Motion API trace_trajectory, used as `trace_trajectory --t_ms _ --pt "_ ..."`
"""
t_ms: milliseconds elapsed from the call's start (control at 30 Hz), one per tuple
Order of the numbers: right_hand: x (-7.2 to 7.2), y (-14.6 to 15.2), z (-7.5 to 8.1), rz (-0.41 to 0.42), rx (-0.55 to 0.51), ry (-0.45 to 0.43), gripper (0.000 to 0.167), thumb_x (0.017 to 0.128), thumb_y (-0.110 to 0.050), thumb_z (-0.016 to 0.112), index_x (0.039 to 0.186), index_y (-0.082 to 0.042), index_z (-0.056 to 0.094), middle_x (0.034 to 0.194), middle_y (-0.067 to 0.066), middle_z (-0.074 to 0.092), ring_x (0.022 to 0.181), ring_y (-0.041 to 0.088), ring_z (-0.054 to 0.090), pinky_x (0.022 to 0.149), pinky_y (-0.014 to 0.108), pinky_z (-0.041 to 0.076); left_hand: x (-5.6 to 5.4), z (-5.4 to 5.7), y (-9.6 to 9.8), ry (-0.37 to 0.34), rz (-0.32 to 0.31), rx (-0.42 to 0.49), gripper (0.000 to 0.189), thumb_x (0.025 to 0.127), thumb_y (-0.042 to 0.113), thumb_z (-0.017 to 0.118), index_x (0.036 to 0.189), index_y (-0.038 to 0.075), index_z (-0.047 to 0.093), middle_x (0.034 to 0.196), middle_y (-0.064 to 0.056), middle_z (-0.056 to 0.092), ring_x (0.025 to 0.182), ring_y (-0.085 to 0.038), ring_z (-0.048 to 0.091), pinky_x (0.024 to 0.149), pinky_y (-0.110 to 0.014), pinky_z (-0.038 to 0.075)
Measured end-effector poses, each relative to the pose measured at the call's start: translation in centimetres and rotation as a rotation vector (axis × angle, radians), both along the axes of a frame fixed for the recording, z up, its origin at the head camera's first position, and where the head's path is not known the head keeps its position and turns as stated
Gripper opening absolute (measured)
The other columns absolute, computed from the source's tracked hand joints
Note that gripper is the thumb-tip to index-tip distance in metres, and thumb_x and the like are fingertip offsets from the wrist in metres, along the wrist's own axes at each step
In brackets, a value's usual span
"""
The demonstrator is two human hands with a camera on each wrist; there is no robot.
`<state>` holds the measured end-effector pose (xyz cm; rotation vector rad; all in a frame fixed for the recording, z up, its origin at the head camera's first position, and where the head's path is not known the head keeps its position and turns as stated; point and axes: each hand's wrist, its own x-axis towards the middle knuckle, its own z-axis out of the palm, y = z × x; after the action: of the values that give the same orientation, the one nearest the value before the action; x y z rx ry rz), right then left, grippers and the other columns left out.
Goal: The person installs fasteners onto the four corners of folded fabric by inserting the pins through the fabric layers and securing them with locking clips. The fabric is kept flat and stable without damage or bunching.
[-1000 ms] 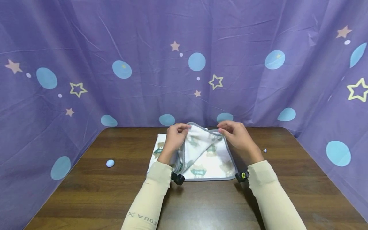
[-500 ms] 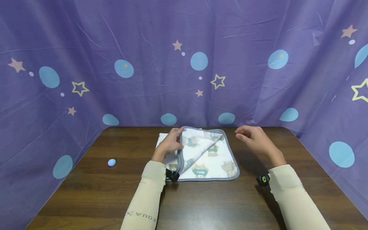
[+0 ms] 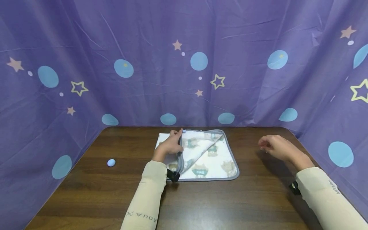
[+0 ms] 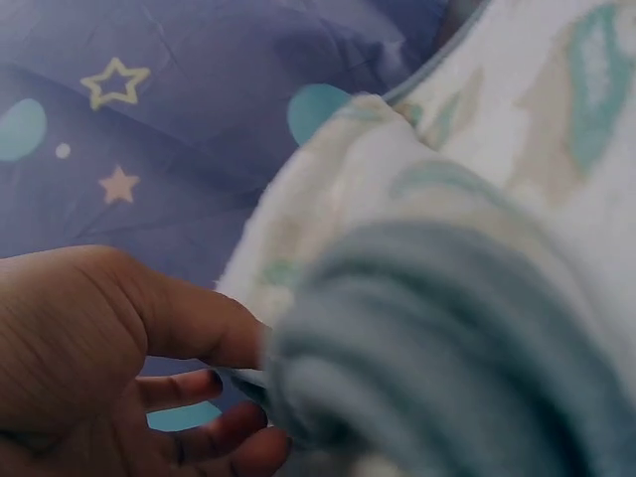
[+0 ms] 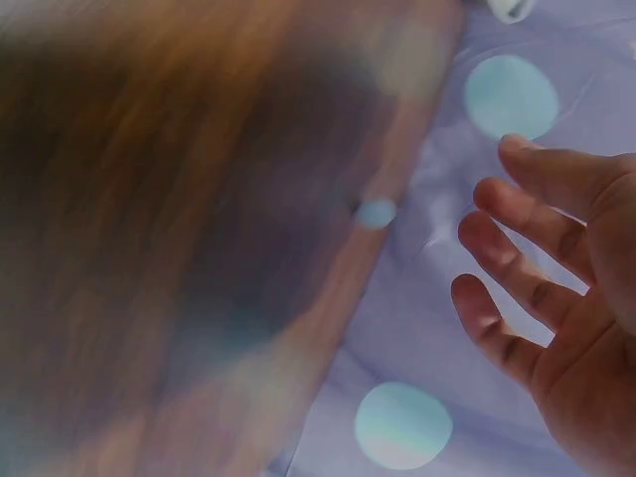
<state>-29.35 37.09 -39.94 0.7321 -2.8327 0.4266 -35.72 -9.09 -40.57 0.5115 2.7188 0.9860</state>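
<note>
Cloth [image 3: 219, 163]: folded, white w/ bear print & grey trim [image 3: 211, 180], flat-ish on table [image 3: 109, 198], mid, nr far edge.
Long axis: runs L–R, roughly ∥ to table's far edge; short sides point away from person.
Flap [image 3: 191, 147]: top layer of cloth, slanted edge runs fr far R cnr down to nr L; trim bunched in thick curve along its L side.
L hand [image 3: 169, 143]: at flap's L edge, fingers & thumb pinching cloth by the trim.
R hand [image 3: 280, 148]: well R of cloth, over table; fingers loosely bent & spread apart in wrist view, nothing gripped.
Knob [image 5: 376, 213]: sm, pale blue, blurred, on table; apart fr R hand's fingertips.
Ball [image 3: 111, 163]: pale blue, on table, well L of cloth.
Curtain [image 3: 155, 32]: purple w/ stars & blue spots, behind table & both sides.
</note>
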Motion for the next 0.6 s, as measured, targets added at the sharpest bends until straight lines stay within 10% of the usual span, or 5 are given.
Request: trace_trajectory --t_ms 233,367,600 --pt "0.1 1.6 -0.7 0.047 0.148 0.04 0.025 0.084 0.004 0.074 0.103 -0.012 0.075 0.099 0.0 0.072 0.09 0.025 0.069 0.074 0.047 0.056 1.3 2.2 1.4 0.101 -0.033 0.0 0.087 0.095 0.006 0.068 0.165 0.018 0.018 0.155 -0.017 0.022 0.125 -0.032 0.044 0.081 -0.039 0.05" --pt "0.0 1.8 -1.0 0.056 0.187 0.051 0.025 0.084 0.003 0.076 0.101 -0.016 0.076 0.096 -0.002 0.071 0.088 0.024 0.069 0.073 0.046 0.056 2.5 3.2 3.3 0.18 -0.178 -0.11 0.071 0.094 0.01 0.073 0.158 0.012 0.04 0.148 -0.019 0.043 0.13 -0.034 0.047 0.099 -0.045 0.049" --pt "-0.3 1.6 -1.5 0.034 0.2 0.025 0.025 0.085 0.004 0.07 0.095 -0.018 0.077 0.093 -0.006 0.074 0.088 0.023 0.071 0.071 0.046 0.057 4.2 3.0 7.0 0.181 -0.439 -0.191 0.042 0.091 0.008 0.077 0.131 0.004 0.066 0.122 -0.016 0.069 0.112 -0.031 0.066 0.094 -0.034 0.053"
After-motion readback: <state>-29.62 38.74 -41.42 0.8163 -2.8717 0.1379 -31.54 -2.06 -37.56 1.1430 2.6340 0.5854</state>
